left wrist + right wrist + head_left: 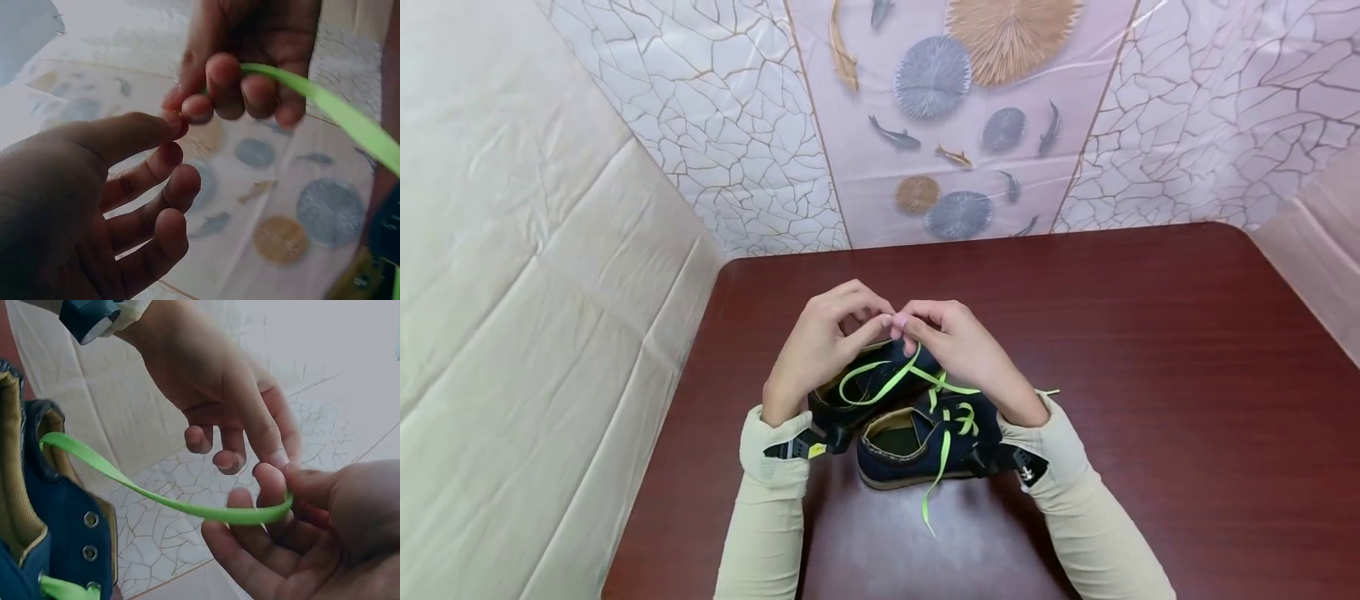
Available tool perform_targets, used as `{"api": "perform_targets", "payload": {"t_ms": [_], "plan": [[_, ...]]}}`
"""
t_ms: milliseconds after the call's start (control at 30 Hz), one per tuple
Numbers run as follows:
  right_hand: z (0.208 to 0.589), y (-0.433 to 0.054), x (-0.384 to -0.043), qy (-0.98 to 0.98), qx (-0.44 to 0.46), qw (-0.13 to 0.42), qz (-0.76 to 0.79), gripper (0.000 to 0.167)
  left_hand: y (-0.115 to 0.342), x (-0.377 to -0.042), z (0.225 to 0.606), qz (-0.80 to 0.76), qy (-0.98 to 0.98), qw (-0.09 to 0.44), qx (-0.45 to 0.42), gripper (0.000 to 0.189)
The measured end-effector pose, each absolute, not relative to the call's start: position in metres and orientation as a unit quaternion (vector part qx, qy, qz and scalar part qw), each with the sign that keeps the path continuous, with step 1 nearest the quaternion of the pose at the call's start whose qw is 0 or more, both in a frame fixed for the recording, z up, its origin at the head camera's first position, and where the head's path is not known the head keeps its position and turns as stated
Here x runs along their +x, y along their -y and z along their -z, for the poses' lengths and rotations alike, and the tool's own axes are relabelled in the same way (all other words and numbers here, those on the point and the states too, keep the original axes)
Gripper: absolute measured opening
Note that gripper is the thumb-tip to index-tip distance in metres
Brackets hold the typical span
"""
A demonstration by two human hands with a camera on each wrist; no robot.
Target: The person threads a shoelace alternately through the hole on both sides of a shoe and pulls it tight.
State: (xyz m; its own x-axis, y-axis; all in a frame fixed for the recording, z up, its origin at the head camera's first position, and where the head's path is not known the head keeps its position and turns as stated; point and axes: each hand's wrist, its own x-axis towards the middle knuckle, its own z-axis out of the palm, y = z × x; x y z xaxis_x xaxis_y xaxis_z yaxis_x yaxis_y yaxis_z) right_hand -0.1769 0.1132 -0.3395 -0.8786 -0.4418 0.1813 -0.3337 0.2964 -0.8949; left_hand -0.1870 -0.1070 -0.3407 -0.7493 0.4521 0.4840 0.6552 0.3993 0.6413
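Two navy shoes with bright green laces stand side by side on the table, the nearer shoe (880, 475) and the farther shoe (868, 382). Above them my hands meet fingertip to fingertip. My right hand (962, 346) pinches the green shoelace (181, 505) near its end, and the lace runs over its curled fingers back to a shoe. The left hand (820, 346) pinches at the same spot with thumb and index finger, its other fingers loosely bent. The lace tip itself is hidden between the fingertips. Metal eyelets (90, 519) show along one shoe's edge.
A dark red table (1150, 358) spreads out around the shoes. Patterned sheeting (760, 125) hangs behind it, and a pale cloth (550, 333) lines the left side. One loose lace end (928, 508) from the nearer shoe trails over the tabletop.
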Motion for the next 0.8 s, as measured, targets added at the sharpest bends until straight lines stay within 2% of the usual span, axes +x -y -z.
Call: {"api": "perform_targets", "payload": {"t_ms": [67, 267, 367, 467, 700, 800], "plan": [[0.344, -0.111, -0.179, -0.81, -0.229, 0.051, 0.537, 0.026, 0.109, -0.191, 0.35, 0.412, 0.851, 0.092, -0.314, 0.005], [0.357, -0.108, -0.186, -0.803, -0.177, 0.062, 0.566, 0.03, 0.111, -0.209, 0.375, 0.292, 0.92, -0.044, -0.257, 0.013], [0.363, -0.106, -0.189, -0.782, -0.16, 0.079, 0.597, 0.029, 0.109, -0.213, 0.381, 0.252, 0.933, -0.078, -0.243, 0.014], [0.369, -0.104, -0.191, -0.748, -0.152, 0.106, 0.637, 0.028, 0.106, -0.214, 0.384, 0.235, 0.941, -0.077, -0.23, 0.014], [0.379, -0.1, -0.195, -0.728, -0.153, 0.173, 0.645, 0.02, 0.104, -0.215, 0.391, 0.231, 0.955, -0.025, -0.186, 0.016], [0.382, -0.099, -0.198, -0.777, -0.152, 0.167, 0.588, 0.017, 0.102, -0.217, 0.394, 0.218, 0.959, -0.014, -0.178, 0.018]]}}
